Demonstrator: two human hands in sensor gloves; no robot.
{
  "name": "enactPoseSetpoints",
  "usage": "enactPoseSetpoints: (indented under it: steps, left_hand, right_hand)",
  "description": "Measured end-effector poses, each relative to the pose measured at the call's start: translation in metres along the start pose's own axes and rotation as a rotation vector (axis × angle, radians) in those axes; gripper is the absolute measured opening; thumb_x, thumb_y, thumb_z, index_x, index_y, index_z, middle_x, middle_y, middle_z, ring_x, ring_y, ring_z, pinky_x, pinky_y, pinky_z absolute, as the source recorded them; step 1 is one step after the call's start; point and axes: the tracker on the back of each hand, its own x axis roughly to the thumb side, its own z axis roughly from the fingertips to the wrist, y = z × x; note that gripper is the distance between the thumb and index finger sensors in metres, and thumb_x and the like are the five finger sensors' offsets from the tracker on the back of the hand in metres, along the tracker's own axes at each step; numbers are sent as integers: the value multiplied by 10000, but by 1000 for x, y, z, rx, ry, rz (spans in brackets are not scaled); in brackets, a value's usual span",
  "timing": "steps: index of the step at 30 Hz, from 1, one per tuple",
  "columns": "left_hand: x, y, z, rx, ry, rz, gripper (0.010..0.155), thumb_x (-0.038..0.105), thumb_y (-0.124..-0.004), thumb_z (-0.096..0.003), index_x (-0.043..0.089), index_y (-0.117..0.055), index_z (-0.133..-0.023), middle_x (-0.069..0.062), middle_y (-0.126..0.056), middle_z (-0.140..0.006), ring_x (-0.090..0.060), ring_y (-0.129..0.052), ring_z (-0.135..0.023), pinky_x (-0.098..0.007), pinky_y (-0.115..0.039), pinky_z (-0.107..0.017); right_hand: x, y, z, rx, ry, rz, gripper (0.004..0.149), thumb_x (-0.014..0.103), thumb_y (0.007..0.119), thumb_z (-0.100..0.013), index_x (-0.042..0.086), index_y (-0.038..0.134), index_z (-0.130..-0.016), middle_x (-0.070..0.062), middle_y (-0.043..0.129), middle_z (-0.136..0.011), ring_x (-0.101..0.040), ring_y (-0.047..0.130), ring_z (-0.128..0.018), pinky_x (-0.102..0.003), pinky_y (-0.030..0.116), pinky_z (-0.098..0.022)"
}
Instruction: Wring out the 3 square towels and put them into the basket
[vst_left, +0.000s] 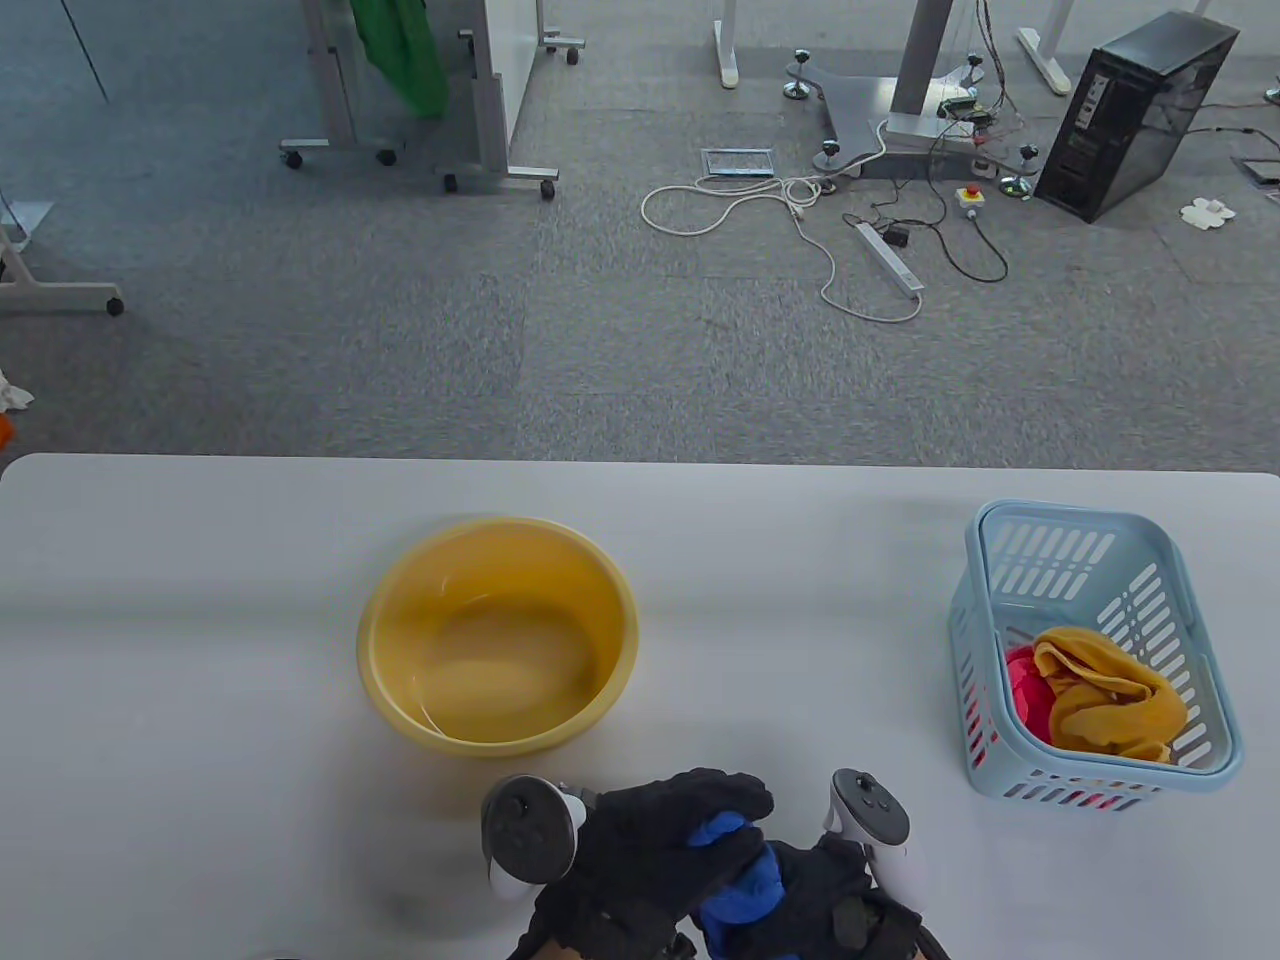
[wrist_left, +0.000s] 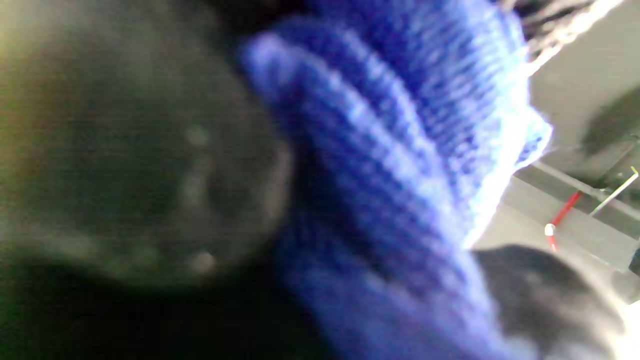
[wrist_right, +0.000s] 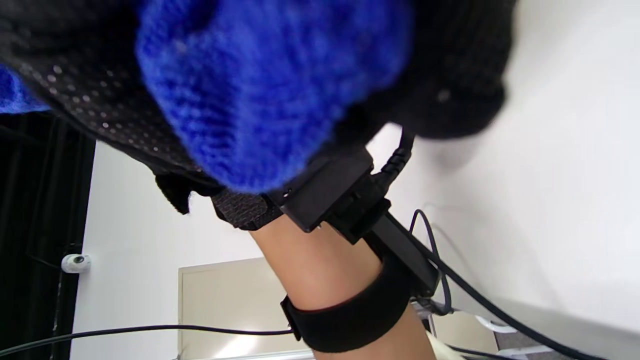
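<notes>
A blue towel (vst_left: 742, 878) is bunched between both gloved hands at the table's front edge, below the basin. My left hand (vst_left: 680, 835) curls over its top end; my right hand (vst_left: 830, 895) grips the lower end. Up close the blue towel (wrist_left: 400, 165) fills the left wrist view, and the blue towel (wrist_right: 270, 85) sits in black gloved fingers (wrist_right: 450, 75) in the right wrist view. The light blue basket (vst_left: 1010, 560) at the right holds a mustard towel (vst_left: 1110, 695) lying over a pink towel (vst_left: 1025, 685).
A yellow basin (vst_left: 498, 634) stands at the table's middle, just beyond my hands, with a little water in its bottom. White tabletop (vst_left: 200, 650) stretches to the left. Beyond the far edge lie carpet, cables and a computer tower (vst_left: 1130, 115).
</notes>
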Motion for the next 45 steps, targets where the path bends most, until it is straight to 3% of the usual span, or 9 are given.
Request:
enactPoseSetpoints:
  steps: [8,16,18,27,37,45]
  left_hand:
    - [-5,1,3,52,56,-38,502,527,-888,-512,250,-861,-930,-166,-922,-758,-347,-949,-218,-282,-822,-51]
    - [-9,4,7,115,139,-53,522,509,-895,-517,270,-816,-975,-155,-881,-844,-388,-945,-315,-299,-839,-104]
    - [-10,4,8,108,167,-39,533,508,-896,-521,272,-799,-988,-153,-868,-863,-393,-943,-335,-294,-840,-107]
    - [-15,-1,14,163,282,12,548,513,-866,-540,262,-756,-1015,-158,-852,-875,-391,-952,-354,-285,-848,-115]
    - [-35,-3,22,148,491,218,571,529,-835,-564,229,-721,-1037,-176,-848,-830,-363,-956,-319,-263,-849,-103]
    - [-43,-8,26,155,557,279,580,519,-826,-574,231,-687,-1058,-177,-818,-877,-380,-953,-376,-288,-866,-153]
  right_hand:
    - [14,-7,12,-196,43,208,716,428,1060,-426,72,720,-945,-134,918,-675,-237,992,-368,-279,925,-241]
    - [37,0,24,-550,39,603,736,363,1079,-396,160,701,-994,-130,882,-773,-281,976,-490,-383,913,-369]
    - [39,1,26,-593,29,646,733,355,1079,-395,166,703,-994,-130,880,-777,-286,974,-496,-394,910,-377]
    - [53,7,36,-753,-4,894,722,349,1079,-389,176,714,-988,-128,883,-780,-291,973,-502,-413,906,-396]
    - [58,24,36,-897,-17,1205,715,333,1075,-391,182,709,-987,-128,875,-791,-298,967,-525,-440,893,-431]
    - [50,30,38,-968,-38,1297,721,340,1063,-406,188,683,-1000,-131,855,-811,-303,959,-545,-449,884,-451]
